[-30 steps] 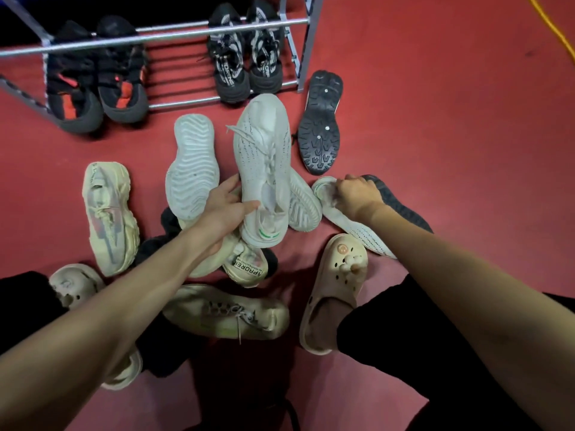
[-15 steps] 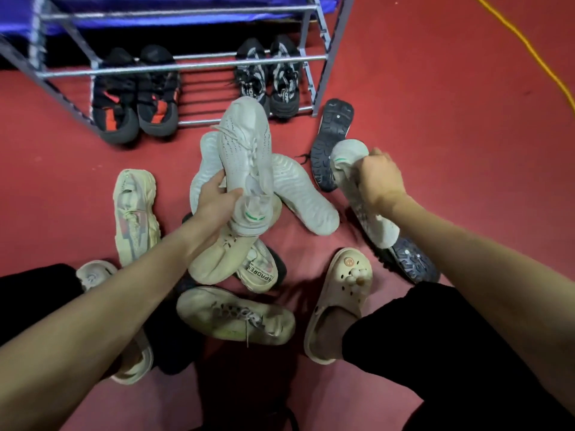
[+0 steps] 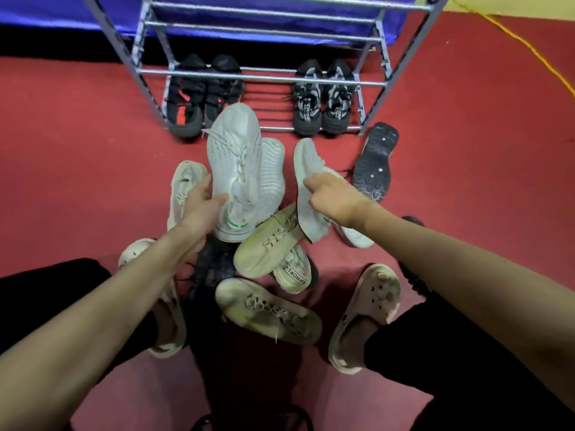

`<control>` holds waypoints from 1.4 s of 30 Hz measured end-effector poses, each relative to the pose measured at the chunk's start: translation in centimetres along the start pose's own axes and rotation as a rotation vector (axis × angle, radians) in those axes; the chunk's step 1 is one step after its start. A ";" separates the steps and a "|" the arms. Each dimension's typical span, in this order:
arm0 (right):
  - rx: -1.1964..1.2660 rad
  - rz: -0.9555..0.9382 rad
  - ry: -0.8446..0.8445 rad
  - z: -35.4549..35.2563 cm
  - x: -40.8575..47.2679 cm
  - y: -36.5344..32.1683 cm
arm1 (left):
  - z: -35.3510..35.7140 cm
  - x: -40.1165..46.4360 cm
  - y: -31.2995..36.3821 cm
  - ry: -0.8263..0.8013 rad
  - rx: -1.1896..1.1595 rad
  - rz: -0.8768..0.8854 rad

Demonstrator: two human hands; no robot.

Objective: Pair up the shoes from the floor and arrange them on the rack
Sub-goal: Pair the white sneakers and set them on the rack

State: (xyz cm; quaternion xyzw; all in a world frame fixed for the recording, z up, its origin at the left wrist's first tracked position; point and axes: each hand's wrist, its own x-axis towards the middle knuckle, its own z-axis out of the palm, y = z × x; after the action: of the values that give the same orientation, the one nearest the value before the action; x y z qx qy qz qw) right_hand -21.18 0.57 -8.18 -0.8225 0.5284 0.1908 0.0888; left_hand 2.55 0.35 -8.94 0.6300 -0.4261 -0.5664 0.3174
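Note:
My left hand point(image 3: 203, 202) grips the heel side of a white knit sneaker point(image 3: 233, 160), held toe-forward above the pile. My right hand point(image 3: 334, 197) is closed on a matching white knit sneaker point(image 3: 308, 163), also raised toe-forward. The metal shoe rack point(image 3: 264, 77) stands just ahead. Its bottom shelf holds a black-and-red pair point(image 3: 202, 94) at the left and a black-and-grey pair point(image 3: 323, 101) at the right. The middle of that shelf is bare.
On the red floor lie a white sneaker sole-up point(image 3: 272, 175), a black shoe sole-up point(image 3: 375, 164), several cream sneakers point(image 3: 267, 247), two beige clogs point(image 3: 364, 312) and a dark mesh shoe point(image 3: 214, 262). A yellow cord point(image 3: 529, 48) runs at the far right.
Both hands have lifted their white sneakers and carried them forward toward the rack. The right hand's sneaker came up off the floor; the view tilted up, showing more rack shelves.

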 end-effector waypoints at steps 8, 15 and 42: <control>0.175 -0.112 0.174 2.9 1.4 -3.4 | -2.2 -0.1 -2.5 0.003 0.033 -0.045; 1.062 0.718 -0.040 6.9 1.2 -3.3 | -1.6 0.0 -3.0 -0.037 -0.054 -0.099; 1.024 0.705 0.568 -9.9 1.5 -3.1 | -7.6 1.0 13.3 -0.027 0.027 0.088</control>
State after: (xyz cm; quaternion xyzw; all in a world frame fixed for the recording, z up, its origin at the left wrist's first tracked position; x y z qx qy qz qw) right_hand -15.67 -2.80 0.10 -0.4740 0.7910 -0.2890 0.2571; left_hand 7.72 -6.98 3.51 0.6070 -0.4655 -0.5546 0.3276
